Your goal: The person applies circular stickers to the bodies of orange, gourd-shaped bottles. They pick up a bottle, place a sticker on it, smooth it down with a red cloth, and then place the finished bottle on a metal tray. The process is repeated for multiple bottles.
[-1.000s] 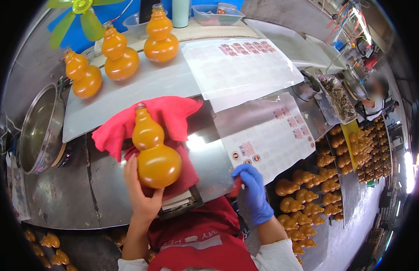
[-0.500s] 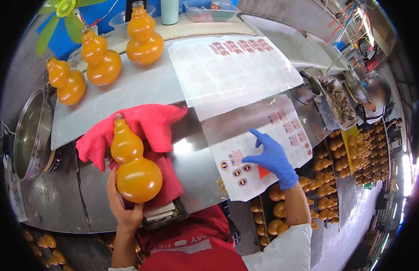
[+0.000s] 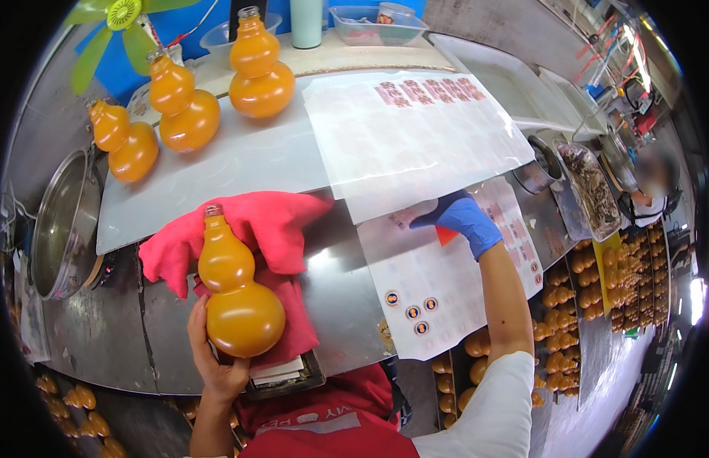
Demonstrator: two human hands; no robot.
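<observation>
My left hand [image 3: 214, 366] cups the lower bulb of an amber, gourd-shaped glass bottle [image 3: 245, 317], which leans on a bright pink cloth [image 3: 282, 229] with its neck pointing away from me. A blue glove covers my right hand [image 3: 470, 221], at the near edge of the upper sheet of labels [image 3: 415, 145]. A flat red piece [image 3: 446, 235] shows under its palm. Beside its thumb is a small pinkish label [image 3: 404, 219]; whether it is stuck to the glove I cannot tell. The fingertips are partly hidden. Below lies another label sheet [image 3: 461, 298], with several round dark stickers [image 3: 414, 312].
Three amber gourd bottles [image 3: 263, 88] stand at the back left, by a green fan [image 3: 124, 15]. A wide metal pan [image 3: 60, 229] is at far left. Racks of gourd bottles [image 3: 557, 328] fill the lower right. Another person [image 3: 652, 198] is at far right.
My right hand has moved away from me, up to the upper sheet's edge, with the red piece. The small pinkish label has moved along with it. My left hand still holds the bottle.
</observation>
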